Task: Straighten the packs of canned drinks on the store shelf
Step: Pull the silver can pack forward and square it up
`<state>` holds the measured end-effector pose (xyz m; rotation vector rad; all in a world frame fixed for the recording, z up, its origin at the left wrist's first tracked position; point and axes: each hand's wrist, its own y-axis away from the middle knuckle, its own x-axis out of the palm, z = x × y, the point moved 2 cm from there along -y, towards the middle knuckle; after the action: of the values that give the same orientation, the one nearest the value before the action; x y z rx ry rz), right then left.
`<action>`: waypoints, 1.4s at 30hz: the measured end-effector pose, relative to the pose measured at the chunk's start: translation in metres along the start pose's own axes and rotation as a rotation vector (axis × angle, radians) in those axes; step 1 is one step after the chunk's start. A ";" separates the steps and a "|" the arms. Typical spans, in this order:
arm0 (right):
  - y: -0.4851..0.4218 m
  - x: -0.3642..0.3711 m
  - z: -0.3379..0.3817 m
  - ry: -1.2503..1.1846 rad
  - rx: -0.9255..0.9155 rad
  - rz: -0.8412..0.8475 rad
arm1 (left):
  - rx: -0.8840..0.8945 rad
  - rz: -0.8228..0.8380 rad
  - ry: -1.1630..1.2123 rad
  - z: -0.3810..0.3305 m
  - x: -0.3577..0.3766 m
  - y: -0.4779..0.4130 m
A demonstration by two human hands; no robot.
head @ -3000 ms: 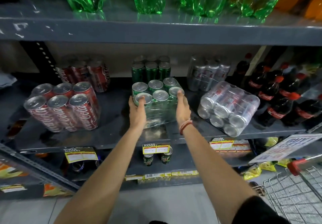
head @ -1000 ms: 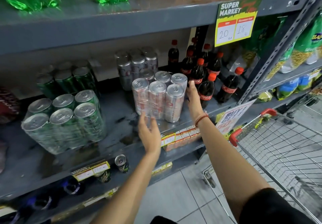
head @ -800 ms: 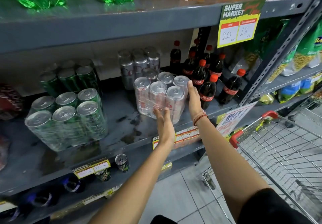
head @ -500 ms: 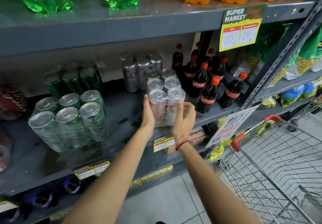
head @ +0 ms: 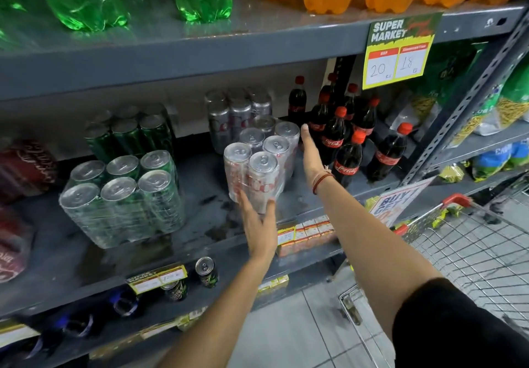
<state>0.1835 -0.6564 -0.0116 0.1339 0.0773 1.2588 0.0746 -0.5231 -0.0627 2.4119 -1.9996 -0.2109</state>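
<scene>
Where the grey shelf (head: 200, 241) carries its stock: one shrink-wrapped silver can pack (head: 259, 164), upright, mid-shelf, angled to the shelf edge. Left hand (head: 259, 221), grip open flat, presses the pack's near end. Right hand (head: 310, 156), fingers straight, lies along its right side. Green can pack (head: 123, 196) left, apart; cola bottles (head: 347, 138) just right.

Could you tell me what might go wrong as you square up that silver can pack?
The right hand lies flat between the silver pack and the cola bottles; a wide push could topple a bottle. The left hand only presses the pack's front base, and the shelf looks wet and stained there, so the pack might slide or twist rather than turn neatly.
</scene>
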 end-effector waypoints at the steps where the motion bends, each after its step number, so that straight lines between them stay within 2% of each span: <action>1: -0.002 0.001 -0.004 0.019 0.024 0.039 | -0.010 0.035 -0.033 0.001 0.002 -0.004; 4: 0.000 0.002 -0.019 0.069 0.010 -0.009 | -0.034 0.121 -0.090 0.003 0.003 -0.018; 8: 0.024 0.002 -0.039 0.056 -0.165 -0.157 | 0.004 0.102 -0.143 0.009 -0.024 -0.053; 10: 0.035 0.004 -0.051 0.054 -0.225 -0.176 | 0.022 0.126 -0.198 0.013 -0.038 -0.071; 13: 0.037 -0.002 -0.059 0.063 -0.234 -0.148 | 0.074 0.188 -0.289 0.018 -0.054 -0.084; 15: 0.029 -0.009 -0.066 0.115 -0.186 -0.064 | 0.086 0.167 -0.379 0.022 -0.057 -0.084; 19: -0.002 -0.020 -0.082 0.346 -0.052 0.147 | 0.123 0.162 -0.475 0.032 -0.050 -0.076; 21: -0.007 -0.022 -0.085 0.429 -0.043 0.193 | 0.126 0.149 -0.499 0.034 -0.050 -0.077; 26: 0.009 -0.031 -0.091 0.482 -0.123 0.167 | 0.153 0.143 -0.549 0.041 -0.054 -0.070; 29: 0.033 -0.035 -0.093 0.406 -0.160 0.160 | 0.178 0.110 -0.574 0.048 -0.058 -0.057; 35: 0.064 -0.041 -0.099 0.338 -0.183 0.102 | 0.282 0.008 -0.583 0.057 -0.063 -0.034; 42: 0.073 -0.041 -0.099 0.329 -0.175 0.033 | 0.300 -0.031 -0.657 0.058 -0.062 -0.029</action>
<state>0.0890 -0.6682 -0.0998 -0.2250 0.2488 1.3057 0.0857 -0.4518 -0.1166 2.8232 -2.3739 -0.8639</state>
